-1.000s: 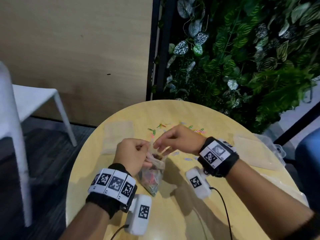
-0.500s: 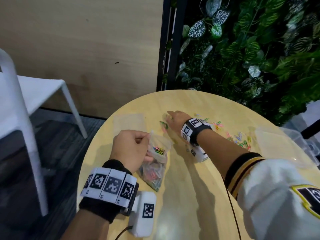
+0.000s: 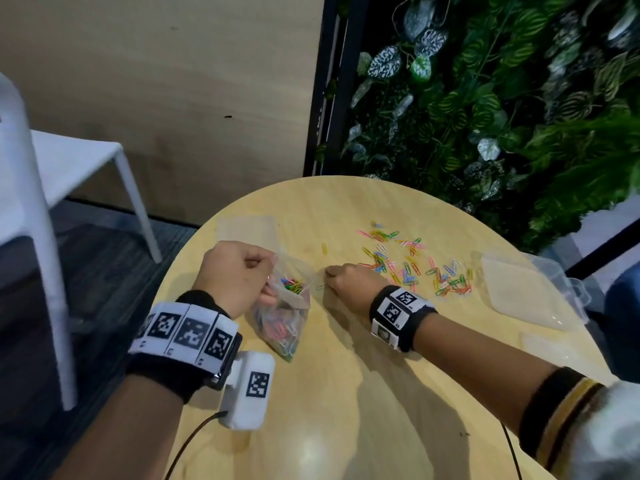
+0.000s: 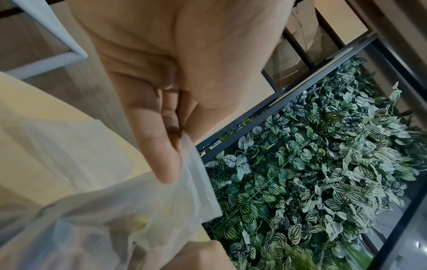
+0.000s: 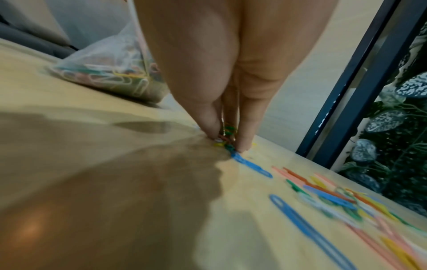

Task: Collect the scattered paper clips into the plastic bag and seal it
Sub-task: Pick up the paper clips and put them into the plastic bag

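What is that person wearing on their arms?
Each wrist has a black band with white squares carrying black checkered codes: left band, right band. A white camera box with a black cable hangs under the left wrist. The right arm has a white sleeve with a black-and-yellow striped cuff.

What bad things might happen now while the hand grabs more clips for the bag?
The right hand pinches several paper clips at once against the table, so some may slip out on the way to the plastic bag.

The left hand holds only the bag's top edge. If that grip slackens, the mouth may sag shut or the clips inside could spill.
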The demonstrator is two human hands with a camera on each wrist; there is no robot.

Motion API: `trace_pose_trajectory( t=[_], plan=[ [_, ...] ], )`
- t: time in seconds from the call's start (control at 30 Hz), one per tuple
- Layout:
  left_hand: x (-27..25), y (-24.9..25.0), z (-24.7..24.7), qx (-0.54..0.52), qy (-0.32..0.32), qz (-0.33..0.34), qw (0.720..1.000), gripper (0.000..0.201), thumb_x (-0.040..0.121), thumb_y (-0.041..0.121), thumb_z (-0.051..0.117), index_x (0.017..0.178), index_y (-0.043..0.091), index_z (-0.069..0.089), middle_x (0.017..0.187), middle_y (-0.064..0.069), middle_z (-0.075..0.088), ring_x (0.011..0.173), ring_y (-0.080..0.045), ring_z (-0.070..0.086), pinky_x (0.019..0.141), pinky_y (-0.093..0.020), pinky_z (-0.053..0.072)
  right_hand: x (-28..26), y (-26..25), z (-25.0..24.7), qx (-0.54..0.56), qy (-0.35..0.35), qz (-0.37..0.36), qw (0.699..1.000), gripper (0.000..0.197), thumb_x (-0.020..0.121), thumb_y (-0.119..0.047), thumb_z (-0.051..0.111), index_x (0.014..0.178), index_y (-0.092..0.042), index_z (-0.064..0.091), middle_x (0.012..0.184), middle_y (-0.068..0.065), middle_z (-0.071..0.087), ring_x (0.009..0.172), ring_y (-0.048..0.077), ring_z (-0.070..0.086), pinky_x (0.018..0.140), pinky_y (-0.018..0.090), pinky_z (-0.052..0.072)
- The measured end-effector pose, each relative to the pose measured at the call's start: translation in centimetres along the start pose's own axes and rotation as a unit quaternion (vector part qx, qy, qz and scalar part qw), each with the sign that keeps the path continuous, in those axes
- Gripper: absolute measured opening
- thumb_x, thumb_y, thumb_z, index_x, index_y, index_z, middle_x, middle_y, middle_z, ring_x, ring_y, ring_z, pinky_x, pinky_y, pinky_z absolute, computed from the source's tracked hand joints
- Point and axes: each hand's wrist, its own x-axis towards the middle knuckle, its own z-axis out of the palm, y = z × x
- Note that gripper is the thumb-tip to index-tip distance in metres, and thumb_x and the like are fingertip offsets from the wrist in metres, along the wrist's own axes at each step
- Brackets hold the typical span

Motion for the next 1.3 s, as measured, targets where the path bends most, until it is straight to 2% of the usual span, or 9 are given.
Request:
trace_pose_trajectory(
  t=[0.13,0.27,0.37,0.47,0.57,0.67,0.9,1.07,1.3],
  plan=[
    [-0.4,0.2,0.3,0.015,-0.009,0.011,1.0,0.014,0.095,0.013,0.064,0.084,0.015,0.073,0.073,-0.011,0.075,0.057,-0.023,0.074,0.063,-0.037,0.064,-1.8,1.1,-0.7,0.065,-0.026,0.092,0.993,0.022,0.09,-0.008,0.047,0.093,-0.002,0.068,0.094,0.012,0.063,0.085,0.03,0.063,0.069,0.033,0.051],
    [-0.8,0.6,0.9,0.012,-0.022,0.012,1.0,0.02,0.095,0.011,0.063,0.078,0.018,0.071,0.073,-0.012,0.075,0.056,-0.022,0.073,0.059,-0.034,0.064,-3.5,4.0,-2.4,0.227,-0.015,0.25,0.941,0.017,0.084,-0.014,0.061,0.083,-0.008,0.077,0.078,0.008,0.072,0.071,0.023,0.067,0.059,0.024,0.049],
    [-0.8,0.8,1.4,0.005,-0.025,0.008,1.0,0.021,0.095,0.01,0.063,0.077,0.02,0.071,0.072,-0.01,0.074,0.053,-0.019,0.073,0.056,-0.032,0.063,-5.0,5.4,-3.3,0.477,0.089,0.365,0.794,0.01,0.081,-0.02,0.074,0.083,-0.011,0.078,0.073,0.004,0.073,0.055,0.007,0.063,0.05,0.016,0.049],
    [-0.8,0.9,1.8,0.005,-0.025,0.01,1.0,0.019,0.095,0.01,0.063,0.079,0.017,0.072,0.072,-0.009,0.074,0.053,-0.02,0.073,0.056,-0.033,0.063,-5.5,5.1,-5.2,0.737,0.153,0.334,0.568,0.017,0.08,-0.004,0.073,0.094,0.007,0.072,0.094,0.018,0.072,0.077,0.02,0.07,0.077,0.03,0.06],
    [-0.9,0.9,2.2,0.01,-0.022,0.015,1.0,0.022,0.095,0.01,0.062,0.077,0.019,0.071,0.072,-0.007,0.073,0.056,-0.023,0.074,0.06,-0.037,0.064,-5.0,3.5,-7.3,0.816,0.124,0.259,0.501,0.02,0.082,0.002,0.068,0.101,0.01,0.068,0.104,0.013,0.07,0.095,0.022,0.068,0.085,0.025,0.057],
    [-1.0,0.8,2.4,0.015,-0.019,0.019,1.0,0.018,0.096,0.01,0.062,0.082,0.015,0.072,0.072,-0.009,0.073,0.057,-0.025,0.074,0.062,-0.04,0.064,-4.4,0.6,-9.2,0.813,0.079,0.204,0.539,0.018,0.082,0.0,0.069,0.098,0.008,0.07,0.098,0.015,0.072,0.091,0.021,0.068,0.084,0.024,0.057],
    [-0.7,0.7,2.0,0.008,-0.006,0.009,1.0,0.014,0.096,0.011,0.062,0.088,0.01,0.074,0.074,-0.01,0.075,0.058,-0.025,0.075,0.066,-0.042,0.064,-3.1,-2.7,-10.4,0.593,0.075,0.182,0.781,0.023,0.081,0.004,0.066,0.097,-0.009,0.077,0.083,0.005,0.074,0.076,0.016,0.068,0.075,0.022,0.057],
    [-0.4,0.8,1.8,-0.007,0.005,0.0,1.0,0.014,0.096,0.008,0.061,0.093,0.006,0.075,0.076,-0.013,0.075,0.06,-0.025,0.075,0.068,-0.043,0.064,-3.3,-4.5,-10.9,0.506,0.196,0.149,0.827,0.02,0.078,-0.001,0.07,0.087,-0.017,0.078,0.075,0.002,0.075,0.07,0.011,0.072,0.071,0.018,0.057],
    [-0.6,0.9,1.5,-0.018,0.002,-0.006,1.0,0.012,0.095,0.01,0.064,0.095,0.006,0.074,0.073,-0.014,0.075,0.059,-0.025,0.075,0.065,-0.039,0.064,-2.9,-5.4,-9.9,0.369,0.179,0.095,0.907,0.014,0.085,-0.02,0.066,0.091,-0.022,0.079,0.074,-0.006,0.073,0.051,-0.008,0.051,0.055,0.002,0.031]
  ],
)
